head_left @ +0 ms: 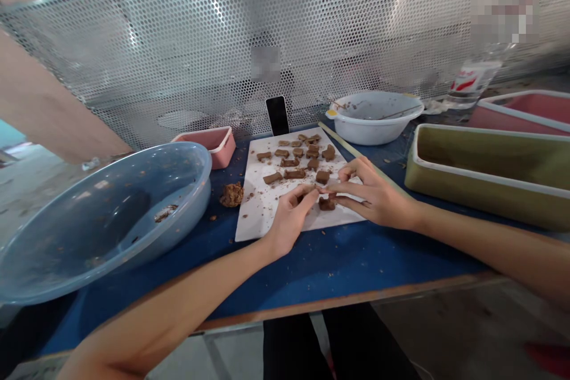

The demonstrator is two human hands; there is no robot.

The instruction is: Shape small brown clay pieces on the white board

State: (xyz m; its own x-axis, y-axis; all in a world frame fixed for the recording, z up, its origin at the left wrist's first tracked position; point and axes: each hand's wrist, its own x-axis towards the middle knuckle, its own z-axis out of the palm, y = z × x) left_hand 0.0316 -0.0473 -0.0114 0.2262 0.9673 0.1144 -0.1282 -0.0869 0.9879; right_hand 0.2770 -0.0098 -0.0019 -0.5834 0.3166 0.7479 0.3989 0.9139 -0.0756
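Note:
On a white board [258, 227] lie several small brown molded pieces, some of them bone-shaped, with crumbs scattered around them. My left hand [291, 217] is closed in a pinch over the near part of the board. From the other side, my right hand [378, 193] brings its fingertips to the same spot, closed against those of the left. Whatever is between the fingertips is too small and covered to make out. Just below the right fingers sits a dark brown block [326, 204], and a squarish brown piece [322, 177] lies right behind them.
A large blue basin [178, 231] stands at left, with a brown crumbly lump [231, 195] beside the board. Behind are a pink box [225, 148], a phone [278, 116] and a white bowl [369, 130]. Olive planter [481, 193] and plastic bottle [474, 80] stand right; perforated metal [214, 59] closes the back.

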